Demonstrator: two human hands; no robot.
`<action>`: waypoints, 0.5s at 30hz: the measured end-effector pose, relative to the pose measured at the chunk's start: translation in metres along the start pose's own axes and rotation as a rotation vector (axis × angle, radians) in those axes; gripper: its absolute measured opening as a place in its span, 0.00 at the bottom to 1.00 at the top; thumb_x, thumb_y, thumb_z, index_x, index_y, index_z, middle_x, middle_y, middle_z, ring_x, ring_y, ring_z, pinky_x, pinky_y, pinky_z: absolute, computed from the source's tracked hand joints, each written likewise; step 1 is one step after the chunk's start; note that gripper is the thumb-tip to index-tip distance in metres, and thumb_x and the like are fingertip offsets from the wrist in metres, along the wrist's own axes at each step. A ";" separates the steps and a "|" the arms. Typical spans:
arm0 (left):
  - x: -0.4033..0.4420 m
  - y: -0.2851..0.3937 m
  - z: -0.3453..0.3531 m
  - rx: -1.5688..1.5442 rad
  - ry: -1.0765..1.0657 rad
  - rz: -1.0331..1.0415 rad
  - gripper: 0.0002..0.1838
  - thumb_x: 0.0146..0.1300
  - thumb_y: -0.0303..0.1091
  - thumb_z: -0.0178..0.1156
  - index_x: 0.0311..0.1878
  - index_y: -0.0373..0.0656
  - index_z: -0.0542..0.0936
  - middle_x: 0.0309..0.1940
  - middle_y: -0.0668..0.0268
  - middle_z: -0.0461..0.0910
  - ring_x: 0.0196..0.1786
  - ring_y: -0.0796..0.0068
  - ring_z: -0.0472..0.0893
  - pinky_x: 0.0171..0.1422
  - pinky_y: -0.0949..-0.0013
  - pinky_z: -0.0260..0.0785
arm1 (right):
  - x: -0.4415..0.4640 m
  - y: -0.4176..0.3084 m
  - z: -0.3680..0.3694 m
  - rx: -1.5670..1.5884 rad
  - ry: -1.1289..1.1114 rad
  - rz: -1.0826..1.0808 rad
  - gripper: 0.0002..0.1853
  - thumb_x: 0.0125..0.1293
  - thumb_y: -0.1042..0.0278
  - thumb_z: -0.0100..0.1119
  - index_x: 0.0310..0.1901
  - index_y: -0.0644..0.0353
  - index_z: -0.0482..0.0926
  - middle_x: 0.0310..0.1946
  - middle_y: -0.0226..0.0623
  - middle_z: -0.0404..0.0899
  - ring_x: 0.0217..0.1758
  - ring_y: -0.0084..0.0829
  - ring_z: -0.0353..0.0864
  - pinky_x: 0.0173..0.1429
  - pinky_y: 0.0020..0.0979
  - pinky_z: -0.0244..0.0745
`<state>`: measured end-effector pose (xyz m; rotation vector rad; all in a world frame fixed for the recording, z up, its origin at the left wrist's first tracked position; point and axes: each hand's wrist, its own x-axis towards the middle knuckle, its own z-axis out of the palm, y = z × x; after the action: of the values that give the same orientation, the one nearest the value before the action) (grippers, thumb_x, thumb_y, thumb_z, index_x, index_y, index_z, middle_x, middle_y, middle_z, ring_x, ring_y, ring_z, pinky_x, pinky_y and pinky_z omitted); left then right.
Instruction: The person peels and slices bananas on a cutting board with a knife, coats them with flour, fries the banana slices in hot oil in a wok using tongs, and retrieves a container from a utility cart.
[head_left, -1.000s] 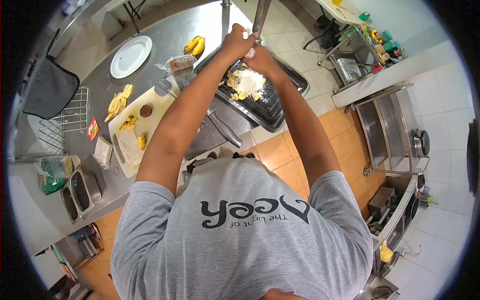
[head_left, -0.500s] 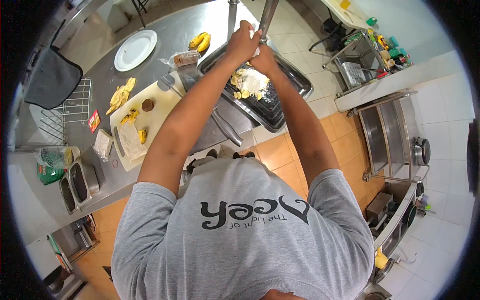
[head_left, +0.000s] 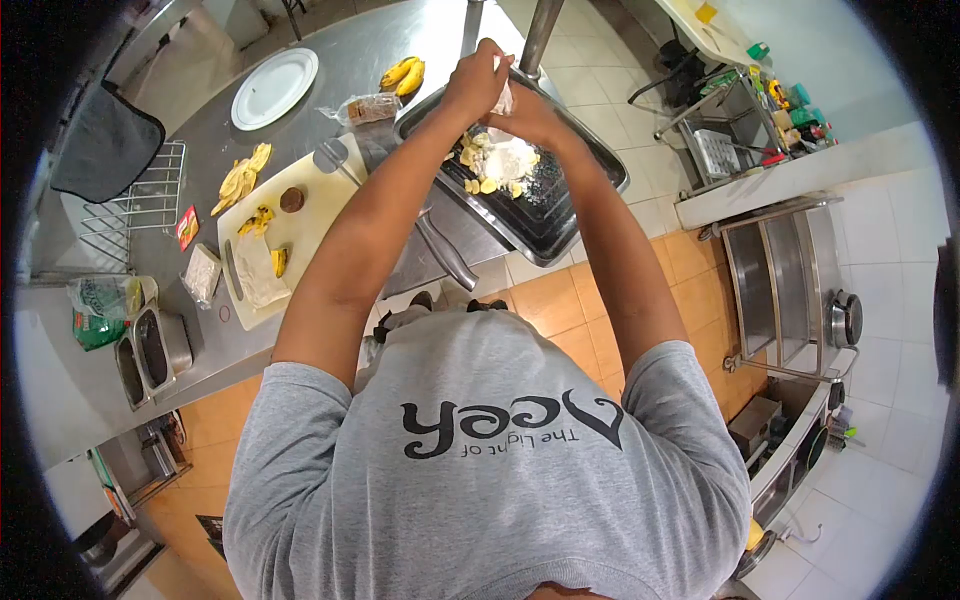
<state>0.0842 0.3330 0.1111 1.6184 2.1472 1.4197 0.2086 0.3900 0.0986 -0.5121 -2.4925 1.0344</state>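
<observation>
My left hand [head_left: 476, 82] is closed on the top of a whitish, crumpled plastic bag [head_left: 505, 100] above the far part of a black baking tray [head_left: 545, 235]. My right hand [head_left: 528, 116] is wrapped around the same bag just below it; some of its fingers are hidden. Under the hands, banana slices [head_left: 486, 186] lie in the tray with a mound of white powder [head_left: 512, 160] on top. More powder is scattered on the tray's bottom to the right. Beside the tray, to the left, is a cream cutting board [head_left: 318, 215] carrying a banana piece [head_left: 279, 262], a peel scrap [head_left: 256, 220] and a round brown block [head_left: 292, 200].
On the steel table are a white plate [head_left: 275, 90], whole bananas [head_left: 403, 76], a wrapped brown block [head_left: 368, 108], banana peels [head_left: 241, 180], a wrapped white block [head_left: 203, 276] and a red packet [head_left: 187, 228]. A metal-handled utensil [head_left: 446, 252] juts over the front edge. A steel post [head_left: 537, 38] stands behind the tray.
My hands and the bag have shifted slightly left and down over the tray. The right hand sits lower, and more of the bag shows between the hands.
</observation>
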 end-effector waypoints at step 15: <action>0.002 0.006 0.013 -0.002 0.037 0.153 0.13 0.70 0.44 0.53 0.45 0.43 0.71 0.37 0.50 0.81 0.43 0.44 0.80 0.45 0.52 0.71 | 0.002 0.031 0.018 0.067 0.182 -0.070 0.24 0.55 0.70 0.60 0.54 0.67 0.69 0.40 0.57 0.81 0.47 0.54 0.81 0.52 0.46 0.74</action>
<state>0.0952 0.3423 0.1091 1.8047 2.0790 1.5034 0.2037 0.4012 0.0652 -0.4734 -2.2918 0.9937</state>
